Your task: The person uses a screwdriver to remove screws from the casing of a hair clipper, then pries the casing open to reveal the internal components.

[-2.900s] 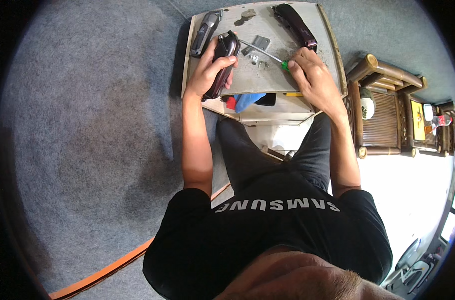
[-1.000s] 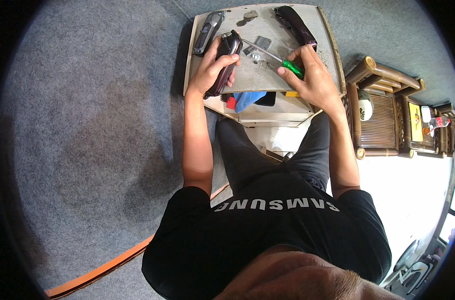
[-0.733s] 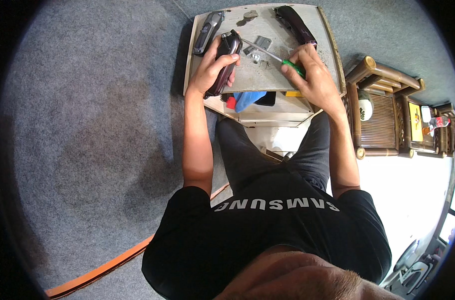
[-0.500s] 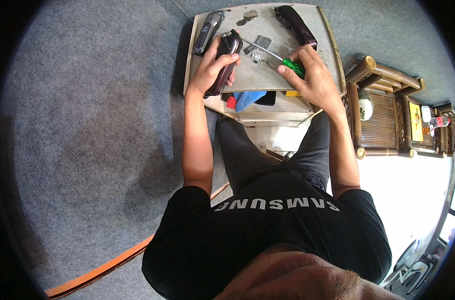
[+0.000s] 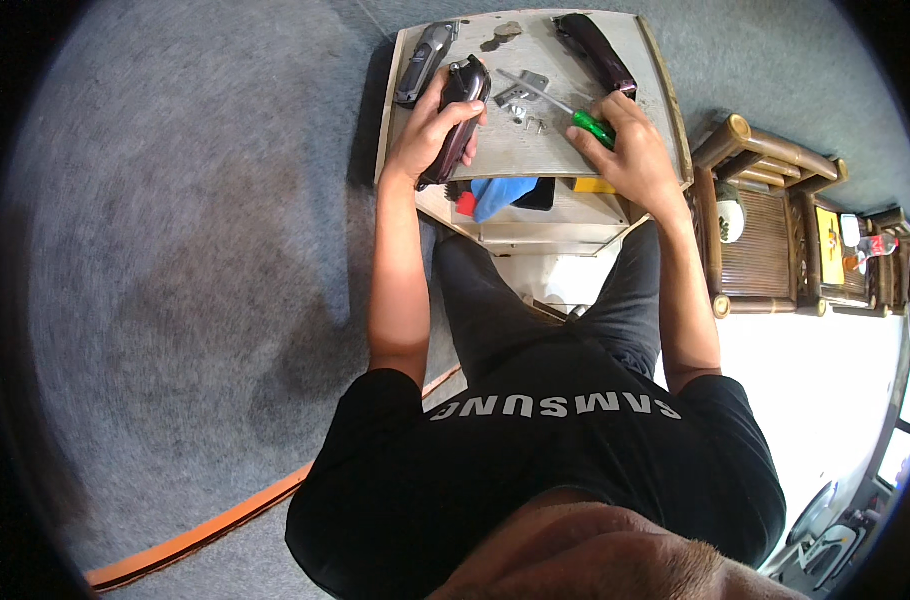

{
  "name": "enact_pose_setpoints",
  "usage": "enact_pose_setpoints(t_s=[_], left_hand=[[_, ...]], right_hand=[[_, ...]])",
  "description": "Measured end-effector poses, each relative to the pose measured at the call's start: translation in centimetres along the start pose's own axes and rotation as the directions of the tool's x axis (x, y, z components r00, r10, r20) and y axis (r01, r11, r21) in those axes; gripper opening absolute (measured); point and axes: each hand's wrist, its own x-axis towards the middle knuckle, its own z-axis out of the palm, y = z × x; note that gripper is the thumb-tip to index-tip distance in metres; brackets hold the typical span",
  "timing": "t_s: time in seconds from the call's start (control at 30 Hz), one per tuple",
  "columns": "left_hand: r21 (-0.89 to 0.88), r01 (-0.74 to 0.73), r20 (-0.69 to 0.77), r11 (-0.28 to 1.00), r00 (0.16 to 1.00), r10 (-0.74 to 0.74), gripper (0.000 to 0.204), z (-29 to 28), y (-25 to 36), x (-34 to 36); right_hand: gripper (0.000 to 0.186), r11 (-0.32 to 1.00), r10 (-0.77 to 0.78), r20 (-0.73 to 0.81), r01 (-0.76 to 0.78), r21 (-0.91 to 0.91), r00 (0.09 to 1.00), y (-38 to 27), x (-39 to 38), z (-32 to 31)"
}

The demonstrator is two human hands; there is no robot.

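Observation:
My left hand (image 5: 423,140) is wrapped round a dark maroon hair clipper (image 5: 460,130), its head end pointing away from me. In my right hand (image 5: 630,145) is a screwdriver (image 5: 593,130) with a green handle; its metal shaft points left and away. The tip hovers apart from the clipper, above the table near a metal clipper blade (image 5: 523,90). Small metal parts (image 5: 518,115) and screws (image 5: 536,126) lie just nearer than the blade. A grey clipper (image 5: 428,62) rests left of my left hand, and a second maroon clipper (image 5: 597,55) lies beyond my right hand.
All this is on a small wooden table (image 5: 495,160). An open shelf below holds a blue cloth (image 5: 501,195), a red piece (image 5: 466,204) and a yellow item (image 5: 592,185). A dark lump (image 5: 502,35) lies at the far edge. Bamboo furniture (image 5: 760,240) stands at the right.
The screwdriver tip has moved right, away from the clipper's head, and the right hand has shifted slightly right and nearer. The left hand still holds the clipper.

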Motion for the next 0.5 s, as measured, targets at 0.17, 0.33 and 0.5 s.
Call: enact_pose_setpoints(t_s=[0.17, 0.33, 0.5], left_hand=[[0.011, -0.011, 0.023, 1.0, 1.0, 0.011, 0.046, -0.2, -0.1, 0.1], [0.022, -0.023, 0.035, 0.999, 0.999, 0.022, 0.049, -0.5, -0.5, 0.2], [0.034, -0.027, 0.021, 0.999, 0.999, 0.026, 0.054, -0.5, -1.0, 0.3]], right_hand=[[0.038, 0.92, 0.344, -0.015, -0.334, 0.207, 0.939, -2.2, 1.6, -0.2], [0.03, 0.966, 0.165, -0.026, -0.157, 0.205, 0.986, -2.8, 5.3, 2.7], [0.034, 0.944, 0.285, 0.092, -0.296, 0.149, 0.954, -4.0, 8.1, 4.6]])
